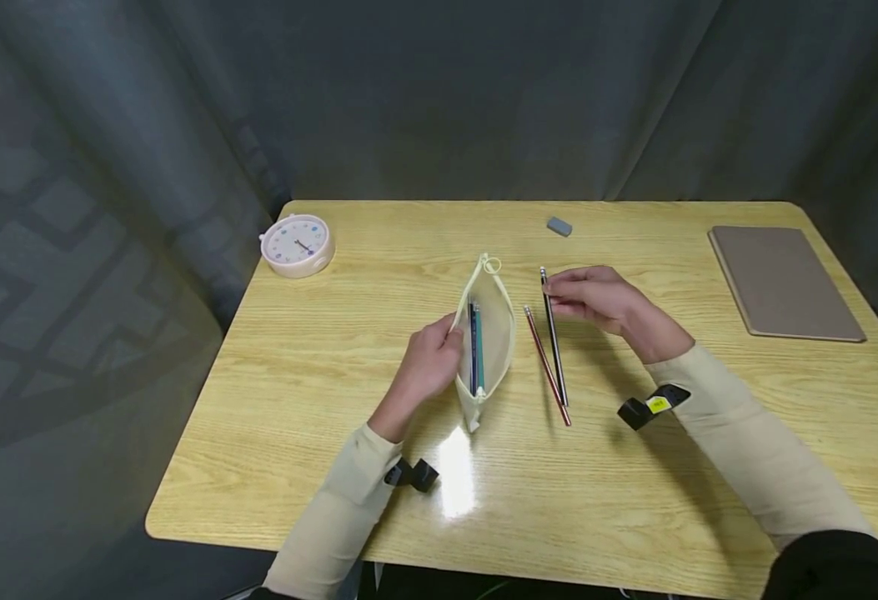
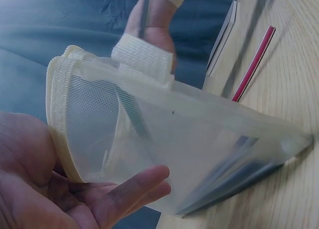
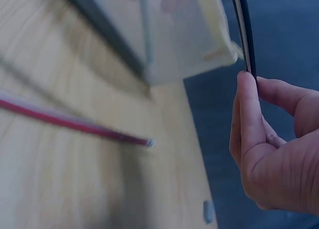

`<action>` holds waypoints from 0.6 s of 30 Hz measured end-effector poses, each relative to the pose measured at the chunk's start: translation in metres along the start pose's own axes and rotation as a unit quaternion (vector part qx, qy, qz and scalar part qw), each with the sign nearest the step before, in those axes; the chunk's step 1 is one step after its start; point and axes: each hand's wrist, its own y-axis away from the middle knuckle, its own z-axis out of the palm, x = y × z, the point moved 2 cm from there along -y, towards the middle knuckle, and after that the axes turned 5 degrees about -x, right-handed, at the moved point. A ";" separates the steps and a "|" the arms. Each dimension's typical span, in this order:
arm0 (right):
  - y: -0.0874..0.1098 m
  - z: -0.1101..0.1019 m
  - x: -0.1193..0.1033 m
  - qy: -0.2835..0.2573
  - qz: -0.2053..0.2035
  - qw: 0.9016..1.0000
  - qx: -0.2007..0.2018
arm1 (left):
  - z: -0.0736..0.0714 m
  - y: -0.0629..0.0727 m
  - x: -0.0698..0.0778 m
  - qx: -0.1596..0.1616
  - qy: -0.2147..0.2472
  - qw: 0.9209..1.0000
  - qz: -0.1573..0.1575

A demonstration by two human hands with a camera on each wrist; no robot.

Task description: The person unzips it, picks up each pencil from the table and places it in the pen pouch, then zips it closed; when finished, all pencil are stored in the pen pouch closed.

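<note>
A cream, see-through zip pencil pouch (image 1: pixel 500 333) stands with its mouth spread wide. My left hand (image 1: pixel 431 358) grips the pouch's left rim, thumb inside the edge and fingers along the outer wall. Inside lie a dark pencil (image 1: pixel 472 350) and a teal pencil (image 1: pixel 479 350). Right of the pouch, my right hand (image 1: pixel 596 297) pinches a black pencil (image 1: pixel 552 333) near one end between thumb and fingertips. In the right wrist view that black pencil (image 3: pixel 243 29) is raised beside the pouch's zip edge. A red pencil (image 1: pixel 547 367) lies on the table, overlapped by the black one in the head view.
On the wooden table (image 1: pixel 296 433), a pink round clock (image 1: pixel 298 244) stands at the back left. A grey-blue eraser (image 1: pixel 559 226) lies near the far edge. At the right is a taupe notebook (image 1: pixel 787 283). Dark curtains (image 1: pixel 439 100) hang behind the table.
</note>
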 end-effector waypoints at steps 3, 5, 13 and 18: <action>-0.002 0.011 -0.010 -0.003 -0.009 1.000 -0.011 | -0.001 0.000 0.001 -0.001 0.006 1.000 0.000; -0.004 0.018 -0.015 -0.001 -0.015 1.000 -0.018 | -0.001 0.001 0.001 -0.003 0.010 1.000 -0.002; -0.013 0.048 -0.021 0.022 -0.025 0.999 -0.028 | 0.000 0.000 0.002 -0.002 0.007 1.000 0.003; -0.016 0.061 -0.017 0.026 -0.023 0.999 -0.033 | 0.000 0.000 0.002 0.002 0.002 1.000 0.007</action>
